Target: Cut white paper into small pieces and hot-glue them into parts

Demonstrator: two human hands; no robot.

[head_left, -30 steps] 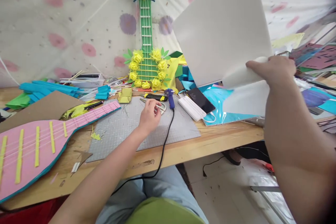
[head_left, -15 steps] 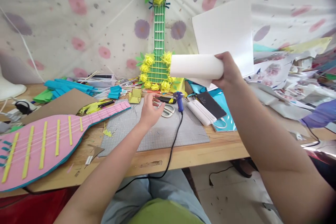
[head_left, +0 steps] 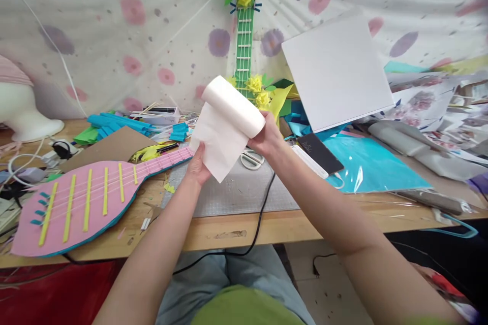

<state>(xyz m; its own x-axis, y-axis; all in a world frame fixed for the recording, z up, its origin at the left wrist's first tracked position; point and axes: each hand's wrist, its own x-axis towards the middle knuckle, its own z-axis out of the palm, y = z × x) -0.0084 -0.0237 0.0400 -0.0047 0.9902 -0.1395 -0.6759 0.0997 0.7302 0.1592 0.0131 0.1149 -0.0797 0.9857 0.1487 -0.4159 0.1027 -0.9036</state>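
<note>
A white paper roll, partly unrolled, is held tilted above the grey cutting mat. My right hand grips the roll's right end. My left hand pinches the lower left edge of the loose sheet, thumb on top. Below the paper show the white handles of scissors. A green paper guitar with yellow roses stands behind, its lower body mostly hidden by the roll. To the left of my left hand lies a pink paper instrument with yellow strips.
A white board leans at the back right. A dark notebook and a blue plastic-wrapped sheet lie on the right. Brown cardboard and blue paper sit at the left. A black cord hangs over the table edge.
The roll has come left and down from the right side and now shows an unrolled flap. My left hand has moved from above the scissors to hold the sheet's edge. The view has shifted slightly.
</note>
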